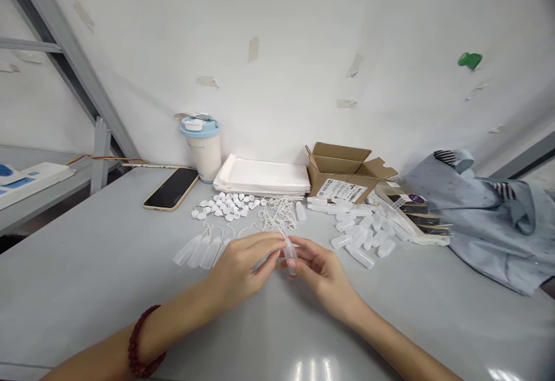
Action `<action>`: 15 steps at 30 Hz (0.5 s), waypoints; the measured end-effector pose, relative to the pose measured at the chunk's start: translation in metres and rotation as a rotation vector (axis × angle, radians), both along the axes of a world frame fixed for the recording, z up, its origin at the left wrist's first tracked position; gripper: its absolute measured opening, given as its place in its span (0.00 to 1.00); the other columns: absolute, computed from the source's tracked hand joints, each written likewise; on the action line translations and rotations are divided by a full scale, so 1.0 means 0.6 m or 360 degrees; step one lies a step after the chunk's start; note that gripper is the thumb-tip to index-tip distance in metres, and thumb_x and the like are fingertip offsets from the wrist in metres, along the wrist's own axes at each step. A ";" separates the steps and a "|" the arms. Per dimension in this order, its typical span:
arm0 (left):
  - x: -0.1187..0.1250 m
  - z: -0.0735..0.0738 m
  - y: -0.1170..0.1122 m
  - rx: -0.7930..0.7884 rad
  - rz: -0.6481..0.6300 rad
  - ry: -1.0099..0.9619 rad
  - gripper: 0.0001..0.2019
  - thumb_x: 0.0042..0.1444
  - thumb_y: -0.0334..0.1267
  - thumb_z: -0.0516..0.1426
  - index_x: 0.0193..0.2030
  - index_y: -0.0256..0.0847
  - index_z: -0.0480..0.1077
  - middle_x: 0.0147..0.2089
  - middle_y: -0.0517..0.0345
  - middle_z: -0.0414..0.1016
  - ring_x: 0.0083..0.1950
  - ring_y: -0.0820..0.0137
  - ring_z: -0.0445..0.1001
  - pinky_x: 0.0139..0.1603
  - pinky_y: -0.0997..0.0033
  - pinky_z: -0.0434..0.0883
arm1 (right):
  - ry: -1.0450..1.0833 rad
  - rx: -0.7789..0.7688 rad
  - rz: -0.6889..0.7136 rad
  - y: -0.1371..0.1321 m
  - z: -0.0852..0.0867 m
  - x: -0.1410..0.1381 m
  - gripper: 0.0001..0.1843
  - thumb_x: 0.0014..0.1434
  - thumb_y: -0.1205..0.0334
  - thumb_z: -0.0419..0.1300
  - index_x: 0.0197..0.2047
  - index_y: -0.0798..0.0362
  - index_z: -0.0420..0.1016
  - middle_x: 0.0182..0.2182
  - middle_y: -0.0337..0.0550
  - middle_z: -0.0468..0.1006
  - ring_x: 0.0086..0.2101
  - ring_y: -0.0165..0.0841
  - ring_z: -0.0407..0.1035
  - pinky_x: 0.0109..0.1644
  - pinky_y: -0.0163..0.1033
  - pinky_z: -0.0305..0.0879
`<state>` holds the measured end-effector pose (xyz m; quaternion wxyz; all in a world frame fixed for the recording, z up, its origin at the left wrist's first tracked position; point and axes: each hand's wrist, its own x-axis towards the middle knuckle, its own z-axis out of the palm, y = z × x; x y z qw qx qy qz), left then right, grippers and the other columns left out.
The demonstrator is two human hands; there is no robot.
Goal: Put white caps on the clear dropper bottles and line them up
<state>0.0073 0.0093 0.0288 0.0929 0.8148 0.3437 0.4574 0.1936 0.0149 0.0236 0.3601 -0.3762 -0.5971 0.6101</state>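
No text is legible: print on the box label (341, 191) and the cup (205, 159), near the back edge of the worktop (99, 265), is too small

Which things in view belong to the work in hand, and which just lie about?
Likely part: small bottle in the right hand; loose bottles; white caps; thin white curly pieces; row of bottles at left.

Likely incidental: phone; lidded cup; bluish cloth.

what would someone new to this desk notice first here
Probably the bottle at the centre, gripped by the right hand, with fingertips of the left hand near its top. Next might be the blue-lidded cup standing by the wall, left of the open box. The crumpled blue cloth at the far right also stands out.
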 end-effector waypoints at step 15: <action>-0.004 -0.012 -0.004 0.0167 -0.0102 0.0496 0.25 0.57 0.35 0.60 0.60 0.36 0.58 0.55 0.43 0.71 0.59 0.56 0.66 0.59 0.54 0.68 | 0.0627 -0.0536 0.0290 -0.003 -0.002 -0.003 0.15 0.59 0.60 0.61 0.50 0.51 0.69 0.43 0.48 0.79 0.46 0.37 0.74 0.52 0.45 0.65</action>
